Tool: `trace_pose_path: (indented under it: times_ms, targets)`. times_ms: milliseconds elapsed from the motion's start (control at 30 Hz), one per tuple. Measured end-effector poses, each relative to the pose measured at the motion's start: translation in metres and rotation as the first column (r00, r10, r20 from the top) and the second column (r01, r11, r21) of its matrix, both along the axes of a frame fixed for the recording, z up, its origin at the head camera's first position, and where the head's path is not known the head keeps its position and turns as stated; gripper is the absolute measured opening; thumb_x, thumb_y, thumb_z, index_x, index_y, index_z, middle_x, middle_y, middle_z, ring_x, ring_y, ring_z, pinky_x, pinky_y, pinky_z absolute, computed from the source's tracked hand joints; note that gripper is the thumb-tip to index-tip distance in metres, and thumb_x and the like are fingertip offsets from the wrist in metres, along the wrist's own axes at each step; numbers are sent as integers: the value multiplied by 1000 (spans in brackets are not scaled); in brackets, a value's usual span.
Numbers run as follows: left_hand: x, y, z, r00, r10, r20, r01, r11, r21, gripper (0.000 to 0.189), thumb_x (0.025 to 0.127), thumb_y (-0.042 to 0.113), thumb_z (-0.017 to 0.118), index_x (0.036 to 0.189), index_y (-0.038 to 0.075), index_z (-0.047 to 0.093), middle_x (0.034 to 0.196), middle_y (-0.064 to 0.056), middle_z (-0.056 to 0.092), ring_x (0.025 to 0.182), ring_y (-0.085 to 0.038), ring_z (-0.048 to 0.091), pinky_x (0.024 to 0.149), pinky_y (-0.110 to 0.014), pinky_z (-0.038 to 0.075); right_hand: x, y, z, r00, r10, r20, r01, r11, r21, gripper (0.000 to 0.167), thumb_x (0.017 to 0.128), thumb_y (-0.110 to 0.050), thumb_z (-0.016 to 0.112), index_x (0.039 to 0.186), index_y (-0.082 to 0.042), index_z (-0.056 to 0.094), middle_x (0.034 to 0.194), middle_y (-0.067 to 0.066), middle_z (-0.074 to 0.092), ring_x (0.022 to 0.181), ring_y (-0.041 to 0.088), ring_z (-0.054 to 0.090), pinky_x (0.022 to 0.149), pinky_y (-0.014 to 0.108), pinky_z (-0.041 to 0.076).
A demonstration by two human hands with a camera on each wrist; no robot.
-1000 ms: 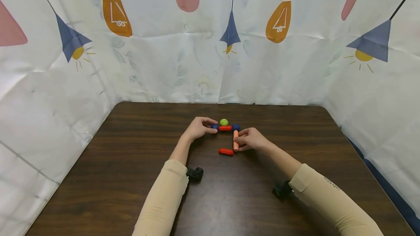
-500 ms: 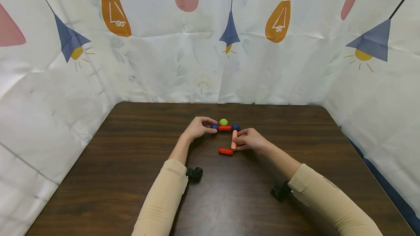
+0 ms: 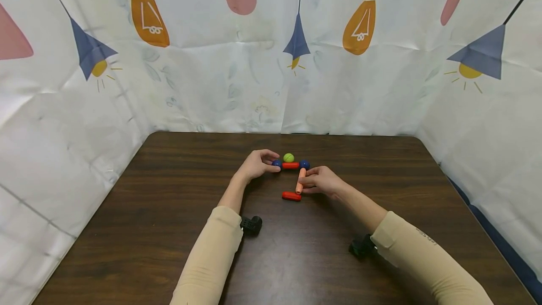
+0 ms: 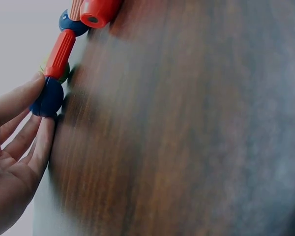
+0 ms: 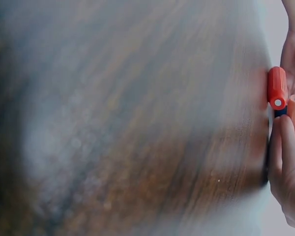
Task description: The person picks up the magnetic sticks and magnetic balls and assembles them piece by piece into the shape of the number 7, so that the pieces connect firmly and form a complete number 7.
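A red rod (image 3: 290,165) lies between two blue balls near the table's far side. My left hand (image 3: 255,164) pinches the left blue ball (image 4: 48,97) between thumb and fingers. With its fingertips my right hand (image 3: 323,180) grips an orange rod (image 3: 300,181), whose far end meets the right blue ball (image 3: 304,164). The rod's near end slants left, close to a loose red rod (image 3: 291,196). In the right wrist view this loose red rod (image 5: 277,88) shows a pale round spot on its end. Just behind the linked row sits a green ball (image 3: 289,157).
Everything rests on a dark wood-grain table (image 3: 190,192) with rounded far corners. White curtains (image 3: 203,88) printed with lamps and bulbs hang behind it and at both sides. Black wrist cameras (image 3: 251,225) are strapped to both forearms.
The orange rod's near end has swung left toward the loose red rod, with my right hand shifting slightly left. My left hand stays on its blue ball.
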State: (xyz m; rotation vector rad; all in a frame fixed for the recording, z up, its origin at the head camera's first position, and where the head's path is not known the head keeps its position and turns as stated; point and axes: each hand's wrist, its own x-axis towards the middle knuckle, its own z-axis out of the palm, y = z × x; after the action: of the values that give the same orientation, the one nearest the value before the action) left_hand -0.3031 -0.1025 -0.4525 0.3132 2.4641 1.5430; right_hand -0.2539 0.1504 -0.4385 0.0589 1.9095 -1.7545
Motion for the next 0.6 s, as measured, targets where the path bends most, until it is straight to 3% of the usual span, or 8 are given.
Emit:
trace_pose_path:
  times_ms: [600]
  targets:
    - [2,1,1,1000,14,-5,-14,1000,-26,34,87,17,85,118,11,74,122,-8,66,112,-28,60,97,-46,49,3,-2,-1,1000,-6,24,8,997,-83,43,102,-1,61,137,20,46,110,21,67,94,21,72,88,36,57]
